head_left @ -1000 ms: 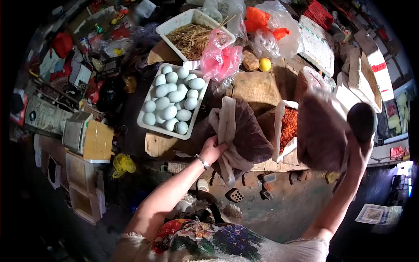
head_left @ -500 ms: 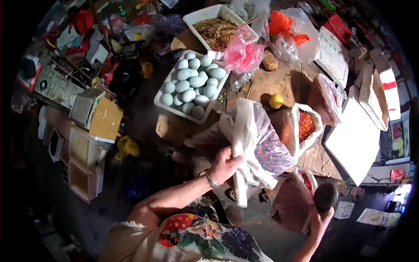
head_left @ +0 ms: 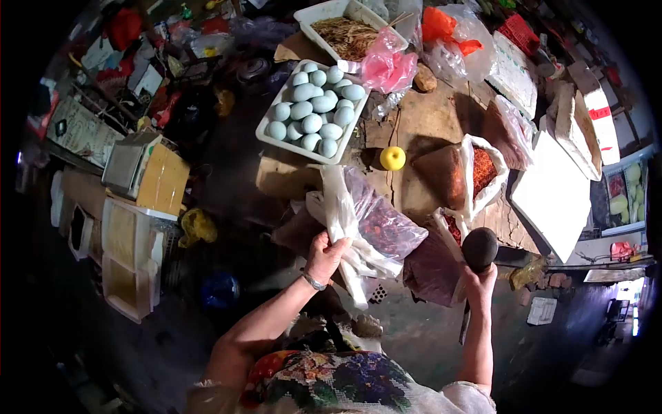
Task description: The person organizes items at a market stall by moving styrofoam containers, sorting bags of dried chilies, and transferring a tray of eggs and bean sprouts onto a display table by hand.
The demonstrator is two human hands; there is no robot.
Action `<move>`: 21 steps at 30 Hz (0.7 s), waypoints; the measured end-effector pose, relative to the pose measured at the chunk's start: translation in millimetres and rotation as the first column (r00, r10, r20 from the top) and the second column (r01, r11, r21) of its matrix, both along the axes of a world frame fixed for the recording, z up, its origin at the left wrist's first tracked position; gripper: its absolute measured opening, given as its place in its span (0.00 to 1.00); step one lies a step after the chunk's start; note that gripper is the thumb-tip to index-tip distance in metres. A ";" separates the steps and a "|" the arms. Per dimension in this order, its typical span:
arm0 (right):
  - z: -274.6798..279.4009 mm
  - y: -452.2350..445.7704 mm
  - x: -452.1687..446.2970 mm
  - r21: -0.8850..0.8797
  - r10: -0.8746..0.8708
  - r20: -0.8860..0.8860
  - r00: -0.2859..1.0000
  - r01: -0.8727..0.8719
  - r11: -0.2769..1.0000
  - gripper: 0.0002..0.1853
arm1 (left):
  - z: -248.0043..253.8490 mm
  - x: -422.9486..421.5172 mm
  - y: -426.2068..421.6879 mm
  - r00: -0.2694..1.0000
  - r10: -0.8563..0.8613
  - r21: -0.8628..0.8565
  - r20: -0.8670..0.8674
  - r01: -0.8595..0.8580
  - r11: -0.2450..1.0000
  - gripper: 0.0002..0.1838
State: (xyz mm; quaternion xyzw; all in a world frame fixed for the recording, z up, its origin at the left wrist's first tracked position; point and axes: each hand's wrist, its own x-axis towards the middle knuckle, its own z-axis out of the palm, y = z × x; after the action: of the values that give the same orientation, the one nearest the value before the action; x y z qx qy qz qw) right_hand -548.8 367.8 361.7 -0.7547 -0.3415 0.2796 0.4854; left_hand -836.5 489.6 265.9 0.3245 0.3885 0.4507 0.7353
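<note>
Closest to the camera wearer's body, clad in a patterned garment [head_left: 345, 376], the two bare arms reach forward, the left wrist wearing a bracelet [head_left: 314, 282]. The left grip [head_left: 327, 259] is closed on the bunched white plastic of a clear bag [head_left: 393, 224], whose dark red contents show through its side, at the near edge of the table [head_left: 431, 114]. The right grip [head_left: 477, 278] is closed around the lower part of a dark rounded object [head_left: 480, 249], beside a smaller bag [head_left: 433, 272] of dark red contents; whether the fingers also pinch that bag's edge cannot be told. Just beyond, an open bag [head_left: 484, 172] shows orange-red flakes, with a white board [head_left: 552, 190] to its right. A yellow fruit [head_left: 393, 158] sits on the wood to its left. Farther left, a white tray [head_left: 288, 147] holds many pale blue-green eggs [head_left: 322, 104]. Behind lie a brown lump [head_left: 425, 78] and a crumpled pink bag [head_left: 387, 67], which overlaps the edge of a second tray [head_left: 303, 16] of straw-coloured strands. Farther off on the right is a red basket [head_left: 518, 34].
</note>
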 end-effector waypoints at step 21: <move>-15.2 11.4 -19.8 0.037 -0.008 -0.049 0.999 0.010 0.999 0.04 | -16.2 -31.7 -15.0 0.993 0.052 0.048 -0.105 -0.047 0.998 0.04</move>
State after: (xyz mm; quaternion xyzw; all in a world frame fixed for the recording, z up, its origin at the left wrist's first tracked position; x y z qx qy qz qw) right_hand -568.7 379.3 346.4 -0.7400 -0.3314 0.2891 0.5088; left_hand -868.2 474.5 249.7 0.3550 0.4248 0.4597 0.6944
